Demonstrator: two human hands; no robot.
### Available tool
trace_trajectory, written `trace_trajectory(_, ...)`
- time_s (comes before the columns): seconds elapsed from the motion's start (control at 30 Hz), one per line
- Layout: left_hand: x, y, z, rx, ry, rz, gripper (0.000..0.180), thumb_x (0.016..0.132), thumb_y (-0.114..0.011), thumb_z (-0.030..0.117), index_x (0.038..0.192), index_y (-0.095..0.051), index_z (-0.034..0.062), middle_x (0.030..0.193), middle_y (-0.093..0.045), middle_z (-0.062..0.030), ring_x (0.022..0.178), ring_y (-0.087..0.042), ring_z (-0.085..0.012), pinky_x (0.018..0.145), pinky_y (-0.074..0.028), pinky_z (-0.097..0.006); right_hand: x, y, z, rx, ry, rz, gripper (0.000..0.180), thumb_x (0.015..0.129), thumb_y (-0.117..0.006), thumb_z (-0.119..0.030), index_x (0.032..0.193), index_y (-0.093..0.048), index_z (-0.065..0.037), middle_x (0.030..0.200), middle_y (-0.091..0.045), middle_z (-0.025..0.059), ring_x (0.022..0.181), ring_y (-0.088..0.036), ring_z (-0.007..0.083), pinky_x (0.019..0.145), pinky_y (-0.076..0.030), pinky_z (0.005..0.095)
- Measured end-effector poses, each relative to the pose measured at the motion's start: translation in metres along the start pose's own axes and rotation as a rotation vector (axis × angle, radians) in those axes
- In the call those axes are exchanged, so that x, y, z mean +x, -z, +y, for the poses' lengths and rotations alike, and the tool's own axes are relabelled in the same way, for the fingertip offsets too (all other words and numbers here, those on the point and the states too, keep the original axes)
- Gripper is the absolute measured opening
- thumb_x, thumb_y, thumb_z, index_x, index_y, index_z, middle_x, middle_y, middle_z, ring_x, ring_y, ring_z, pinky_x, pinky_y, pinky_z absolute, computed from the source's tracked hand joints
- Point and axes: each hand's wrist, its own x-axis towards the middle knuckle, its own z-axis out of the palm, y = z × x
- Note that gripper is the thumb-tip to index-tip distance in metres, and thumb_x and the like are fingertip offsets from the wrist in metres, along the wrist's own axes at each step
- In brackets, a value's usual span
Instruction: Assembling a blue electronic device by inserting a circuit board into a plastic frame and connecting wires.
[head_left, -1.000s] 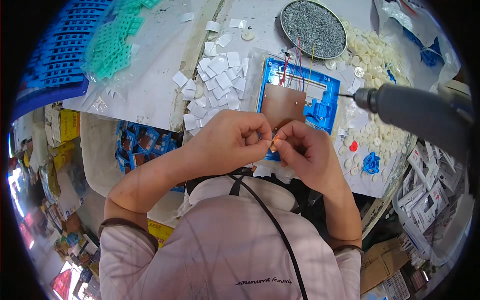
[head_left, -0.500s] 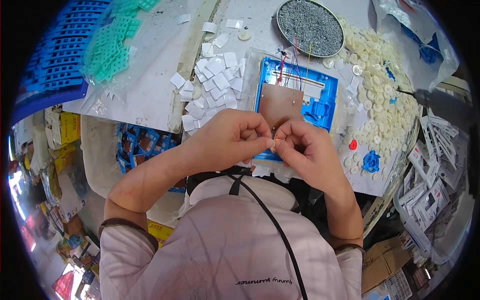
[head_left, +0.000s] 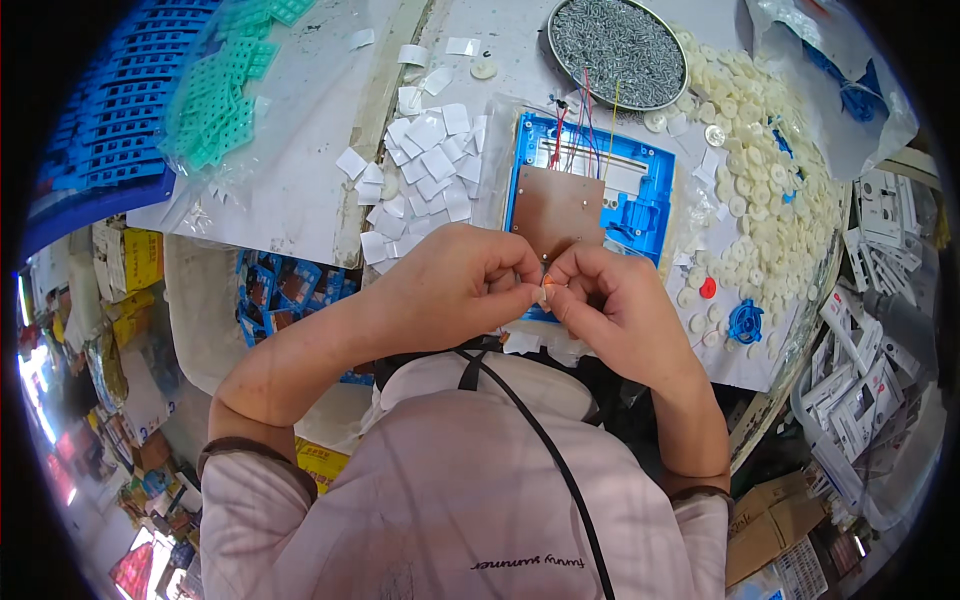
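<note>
My left hand (head_left: 482, 280) and my right hand (head_left: 612, 305) meet fingertip to fingertip, both pinched closed, over the near edge of a blue plastic housing (head_left: 656, 185). Between the fingertips are short thin wire ends (head_left: 546, 272), one dark and one orange. Fingers mostly cover them, so how they join cannot be made out. Just beyond my hands a brown circuit board (head_left: 556, 205) lies on the housing, overlapping its left part. Red, blue and yellow wires (head_left: 590, 125) rise from the board's far side.
White square pads (head_left: 440, 165) lie left of the housing. A round tray of screws (head_left: 618, 55) stands behind it. Cream plastic discs (head_left: 745, 200) spread to the right, with a blue round part (head_left: 745, 322). A dark hand tool (head_left: 903, 320) hangs at far right, by a bin of white frames (head_left: 850, 420).
The dark tool at the right has swung toward me, over the white frames. My hands stay pinched together almost in place, and the whole view has shifted slightly.
</note>
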Motion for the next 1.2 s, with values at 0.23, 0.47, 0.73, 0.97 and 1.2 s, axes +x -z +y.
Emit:
trace_trajectory(0.23,0.001,-0.013,-0.005,0.198,-0.145,0.148,0.006,0.090,-0.065,0.006,0.090,-0.062,0.0006,0.066,-0.055,0.0039,0.059,-0.047,-0.0020,0.052,-0.037,-0.022,0.003,-0.002,0.001,-0.012,0.023,-0.013,0.015,0.091,-0.070,-0.013,0.088,-0.063,0.000,0.055,-0.052,0.0033,0.048,-0.046,0.0096,0.047,-0.036,0.0279)
trace_trajectory(0.47,-0.003,-0.008,-0.002,0.039,-0.029,0.151,0.008,0.086,-0.067,0.006,0.091,-0.062,0.0018,0.060,-0.051,0.0025,0.054,-0.043,-0.0016,0.049,-0.035,-0.023,0.002,-0.002,-0.001,0.053,-0.021,0.005,0.015,0.093,-0.069,-0.014,0.088,-0.064,0.000,0.056,-0.051,0.0010,0.050,-0.044,0.0059,0.047,-0.034,0.0258)
trace_trajectory(0.73,-0.003,-0.009,-0.004,0.226,-0.183,0.219,0.014,0.083,-0.072,0.008,0.093,-0.062,0.0043,0.054,-0.048,0.0026,0.048,-0.043,-0.0046,0.046,-0.034,-0.025,0.001,-0.004,-0.004,0.059,-0.031,0.027,0.016,0.092,-0.069,-0.012,0.086,-0.062,0.001,0.057,-0.051,0.0008,0.052,-0.042,0.0043,0.048,-0.034,0.0248)
trace_trajectory(0.97,-0.004,-0.017,-0.002,0.432,-0.329,0.352,0.016,0.081,-0.073,0.008,0.093,-0.062,0.0064,0.053,-0.051,-0.0010,0.044,-0.051,-0.0116,0.045,-0.038,-0.028,-0.001,-0.005,-0.006,0.035,-0.058,0.057,0.016,0.092,-0.069,-0.011,0.085,-0.062,0.001,0.058,-0.053,0.0012,0.052,-0.044,0.0038,0.047,-0.034,0.0246)
trace_trajectory(1.2,-0.002,-0.021,-0.009,0.472,-0.365,0.389,0.014,0.083,-0.071,0.007,0.094,-0.062,0.0049,0.056,-0.053,-0.0017,0.046,-0.053,-0.0110,0.046,-0.039,-0.026,-0.001,-0.007,0.000,0.124,-0.042,0.068,0.017,0.092,-0.069,-0.012,0.084,-0.062,0.001,0.057,-0.053,0.0020,0.051,-0.045,0.0048,0.047,-0.034,0.0238)
